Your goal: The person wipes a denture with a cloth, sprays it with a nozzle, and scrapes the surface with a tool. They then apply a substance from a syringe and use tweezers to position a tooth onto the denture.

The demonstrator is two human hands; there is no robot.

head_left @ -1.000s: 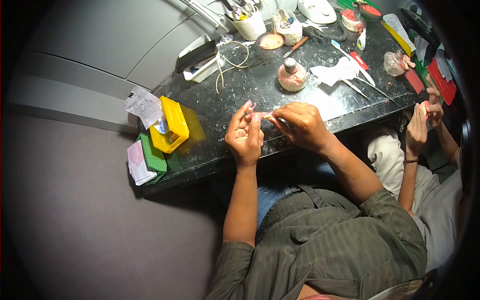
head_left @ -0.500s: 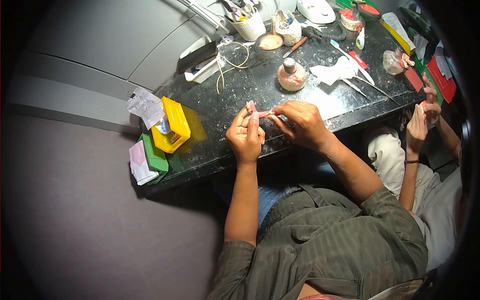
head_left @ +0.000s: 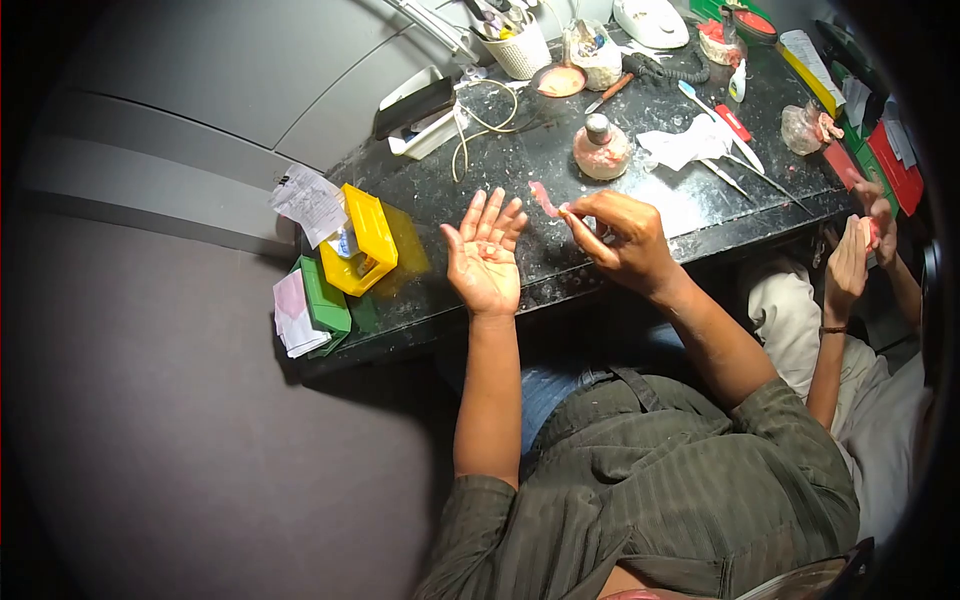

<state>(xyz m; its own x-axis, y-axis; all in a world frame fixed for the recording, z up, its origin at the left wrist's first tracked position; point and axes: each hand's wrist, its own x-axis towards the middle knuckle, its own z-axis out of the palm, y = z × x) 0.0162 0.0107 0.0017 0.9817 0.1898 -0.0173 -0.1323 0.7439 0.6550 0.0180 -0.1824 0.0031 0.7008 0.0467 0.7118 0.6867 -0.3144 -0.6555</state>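
My right hand (head_left: pixel 622 235) pinches one end of a thin, curved strip of pink wax (head_left: pixel 542 198) between thumb and fingertips. The strip's free end points up and left, above the black worktable (head_left: pixel 440 290). To its left, my left hand (head_left: pixel 487 258) is open with the palm up and the fingers apart. Something small seems to lie on that palm, too small to name. Just beyond my right hand stands a squat round spirit lamp (head_left: pixel 602 152) with a metal cap and pink smears.
Yellow (head_left: pixel 360 245) and green (head_left: pixel 322 305) bins with papers stand at the left edge. White tissue (head_left: pixel 685 147), a toothbrush (head_left: pixel 720 125) and a wooden-handled knife (head_left: pixel 610 93) lie toward the back. At the right, a co-worker's hands (head_left: pixel 855 250) hold a pinkish-red piece.
My left hand has let go of the pink wax strip and turned open, palm up. My right hand still holds the strip. The whole view has shifted slightly.
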